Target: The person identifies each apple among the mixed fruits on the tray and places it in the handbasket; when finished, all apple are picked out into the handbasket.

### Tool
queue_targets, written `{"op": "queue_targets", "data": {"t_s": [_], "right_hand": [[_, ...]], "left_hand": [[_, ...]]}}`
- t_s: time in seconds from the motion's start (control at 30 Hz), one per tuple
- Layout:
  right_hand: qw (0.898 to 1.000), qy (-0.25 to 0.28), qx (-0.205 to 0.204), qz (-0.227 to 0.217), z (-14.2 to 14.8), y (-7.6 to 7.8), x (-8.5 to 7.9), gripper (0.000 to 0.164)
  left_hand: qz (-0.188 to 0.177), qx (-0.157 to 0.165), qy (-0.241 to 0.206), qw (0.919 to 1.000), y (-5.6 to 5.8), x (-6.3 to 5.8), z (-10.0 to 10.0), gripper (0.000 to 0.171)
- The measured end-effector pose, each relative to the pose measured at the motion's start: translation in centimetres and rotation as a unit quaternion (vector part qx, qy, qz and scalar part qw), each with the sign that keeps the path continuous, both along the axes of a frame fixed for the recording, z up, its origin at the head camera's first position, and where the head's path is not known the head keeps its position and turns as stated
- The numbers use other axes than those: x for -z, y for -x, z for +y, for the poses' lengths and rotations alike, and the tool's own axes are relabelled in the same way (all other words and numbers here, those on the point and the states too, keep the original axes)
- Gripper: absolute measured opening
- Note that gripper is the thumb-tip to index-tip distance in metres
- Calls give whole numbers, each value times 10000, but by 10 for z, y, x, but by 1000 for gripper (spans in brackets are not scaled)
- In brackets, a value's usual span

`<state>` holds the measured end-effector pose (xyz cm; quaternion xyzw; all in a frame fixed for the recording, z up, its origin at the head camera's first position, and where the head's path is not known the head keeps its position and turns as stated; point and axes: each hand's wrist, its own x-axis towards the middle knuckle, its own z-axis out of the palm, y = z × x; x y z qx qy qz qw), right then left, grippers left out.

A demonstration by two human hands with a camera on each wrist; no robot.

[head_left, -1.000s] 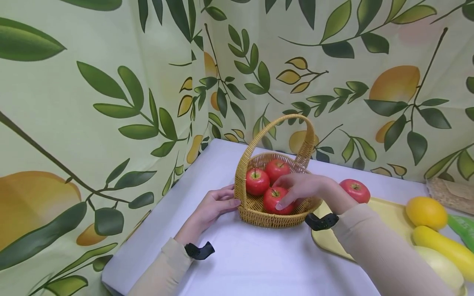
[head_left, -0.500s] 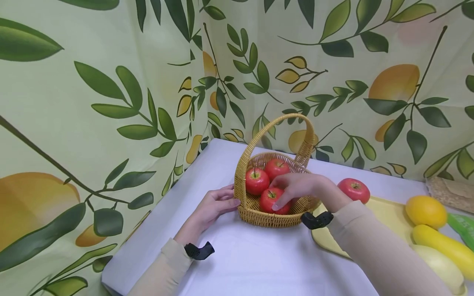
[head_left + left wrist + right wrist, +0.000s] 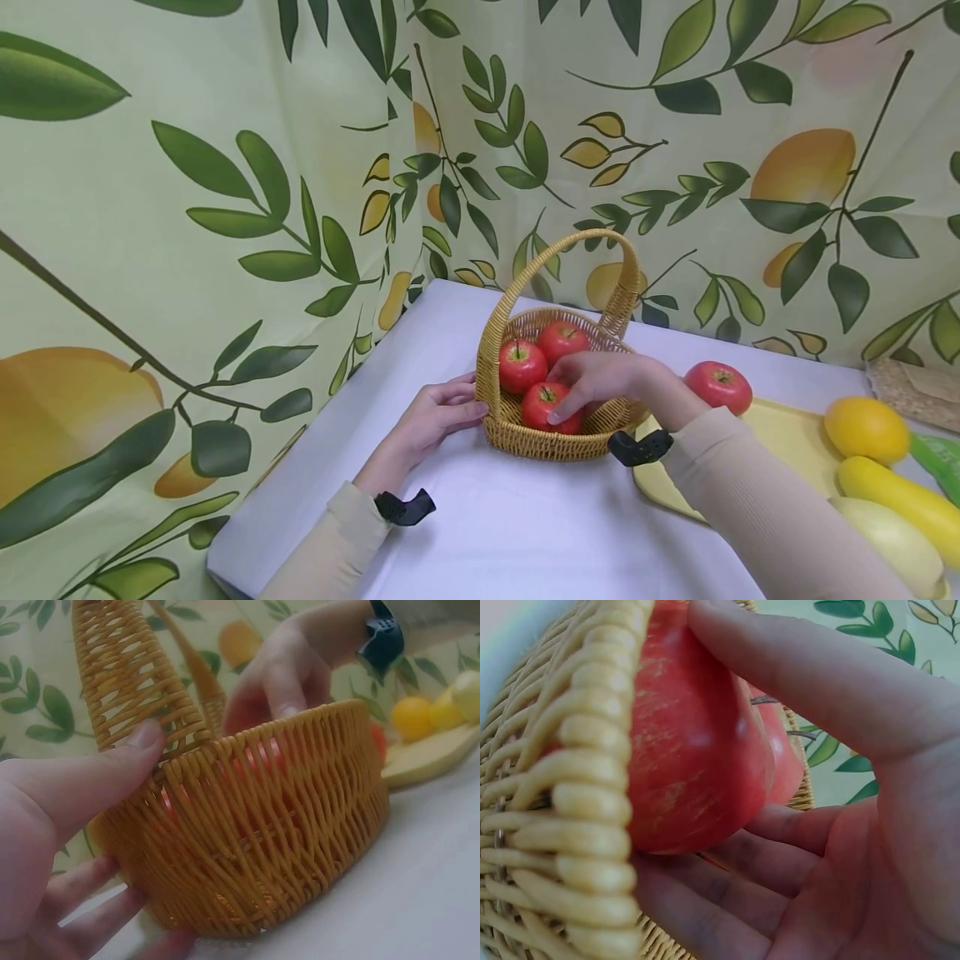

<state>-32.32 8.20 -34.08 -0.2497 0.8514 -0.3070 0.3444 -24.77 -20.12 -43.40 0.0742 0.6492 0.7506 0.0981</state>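
Observation:
A wicker basket (image 3: 551,447) with a tall arched handle stands on the table and holds several red apples, of which three show plainly. My left hand (image 3: 431,425) rests against its left side; in the left wrist view the thumb (image 3: 112,772) lies at the foot of the handle and the spread fingers touch the outer wall. Reaching inside, my right hand (image 3: 611,379) holds the front apple (image 3: 542,408), thumb on top and fingers around its far side. The right wrist view shows this apple (image 3: 697,742) close behind the woven rim. Two apples (image 3: 522,367) sit behind it.
Right of the basket, another red apple (image 3: 718,387) lies by a pale yellow tray (image 3: 787,433). An orange fruit (image 3: 866,430), a long yellow vegetable (image 3: 900,500) and a pale green, rounded one (image 3: 892,537) are farther right. A patterned cloth hangs behind.
My right hand has moved slightly left inside the basket, and the front apple has shifted left with it, closer to the other apples. The left hand has stayed at the basket's side.

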Motion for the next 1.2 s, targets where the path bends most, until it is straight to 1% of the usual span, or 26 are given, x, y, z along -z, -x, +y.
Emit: {"op": "queue_targets", "data": {"t_s": [0.07, 0.27, 0.4, 0.53, 0.67, 0.8, 0.93, 1.13, 1.2], "right_hand": [[10000, 17, 57, -33, -1, -1, 0, 72], [9999, -78, 35, 135, 0, -2, 0, 86], [9996, -155, -26, 232, 5, -3, -1, 88], [9980, -327, -143, 523, 11, -4, -7, 89], [9972, -341, -193, 634, 15, -5, -12, 88], [9975, -296, -137, 625, 20, -8, -14, 85], [9970, -241, -157, 715, 24, -12, -14, 81], [9962, 91, -171, 847, 33, -21, -15, 75], [9961, 181, -137, 851, 38, -24, -16, 74]], "left_hand": [[11, 20, -5, 10000, 0, 0, 0, 32], [-17, 36, -45, 10000, 1, 1, 0, 31], [-25, 47, -40, 10000, 1, 2, 1, 32], [2, 28, -18, 10000, 1, 0, 1, 33], [1, -7, -12, 10000, 1, 0, 0, 32], [-23, 20, -29, 10000, 1, 1, 0, 33], [-44, 11, -24, 10000, 2, 2, -1, 34], [3, -6, -2, 10000, 0, 1, 0, 34], [-31, -15, -9, 10000, 0, 0, 1, 35]]}}
